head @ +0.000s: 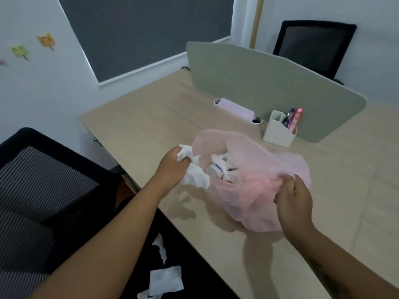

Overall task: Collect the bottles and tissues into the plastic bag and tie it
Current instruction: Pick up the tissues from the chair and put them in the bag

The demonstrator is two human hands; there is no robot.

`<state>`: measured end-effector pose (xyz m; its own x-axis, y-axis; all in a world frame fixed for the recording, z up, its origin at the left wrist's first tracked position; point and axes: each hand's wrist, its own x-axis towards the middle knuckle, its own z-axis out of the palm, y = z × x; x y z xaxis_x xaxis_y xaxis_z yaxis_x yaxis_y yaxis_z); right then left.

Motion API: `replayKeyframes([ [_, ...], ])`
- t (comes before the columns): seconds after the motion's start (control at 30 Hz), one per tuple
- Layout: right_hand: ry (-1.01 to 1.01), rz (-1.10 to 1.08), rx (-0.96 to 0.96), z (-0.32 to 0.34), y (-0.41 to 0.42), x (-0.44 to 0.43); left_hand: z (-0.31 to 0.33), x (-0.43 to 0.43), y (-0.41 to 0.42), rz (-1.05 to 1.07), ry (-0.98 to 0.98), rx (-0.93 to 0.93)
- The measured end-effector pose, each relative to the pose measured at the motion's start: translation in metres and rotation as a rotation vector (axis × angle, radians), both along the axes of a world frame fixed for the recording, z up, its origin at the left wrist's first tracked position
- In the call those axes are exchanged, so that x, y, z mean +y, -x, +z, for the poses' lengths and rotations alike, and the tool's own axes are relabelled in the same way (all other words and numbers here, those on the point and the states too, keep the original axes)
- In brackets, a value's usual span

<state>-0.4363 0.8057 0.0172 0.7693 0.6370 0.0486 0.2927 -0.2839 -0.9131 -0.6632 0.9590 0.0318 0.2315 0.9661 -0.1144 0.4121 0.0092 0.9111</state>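
A light wooden desk (151,117) stands by a white wall, with a grey-green divider (269,83) along its back. A pink plastic bag (254,186) sits open on the desk. Inside it lie a clear bottle (213,170) and some tissues (220,158). The left hand (172,167) is closed around a bunch of white crumpled tissue (194,175), right at the bag's mouth. The right hand (294,203) pinches the bag's edge. More tissue pieces (166,279) lie on the dark floor below. A white pen holder (278,130) stands near the bag.
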Motion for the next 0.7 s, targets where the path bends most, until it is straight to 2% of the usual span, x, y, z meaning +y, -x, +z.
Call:
replayKeyframes([
  [0.2, -0.015, -0.066, 0.045, 0.009, -0.023, -0.014, 0.004, 0.004, -0.076, 0.03, -0.035, -0.193],
  [0.3, -0.035, -0.048, 0.059, 0.014, -0.024, -0.016, -0.006, 0.001, -0.112, 0.021, -0.025, -0.176],
  [0.37, -0.04, -0.025, 0.046, 0.016, -0.025, -0.016, -0.018, 0.001, -0.126, -0.106, 0.002, -0.016],
  [0.47, -0.008, 0.019, 0.006, 0.017, -0.025, -0.017, -0.031, 0.0, -0.126, -0.404, 0.01, 0.36],
  [0.5, -0.008, 0.043, -0.01, 0.017, -0.024, -0.018, -0.031, 0.0, -0.123, -0.432, 0.0, 0.399],
  [0.7, 0.01, 0.287, -0.235, -0.001, -0.01, -0.012, -0.028, 0.011, -0.067, -0.304, -0.209, 0.498],
])
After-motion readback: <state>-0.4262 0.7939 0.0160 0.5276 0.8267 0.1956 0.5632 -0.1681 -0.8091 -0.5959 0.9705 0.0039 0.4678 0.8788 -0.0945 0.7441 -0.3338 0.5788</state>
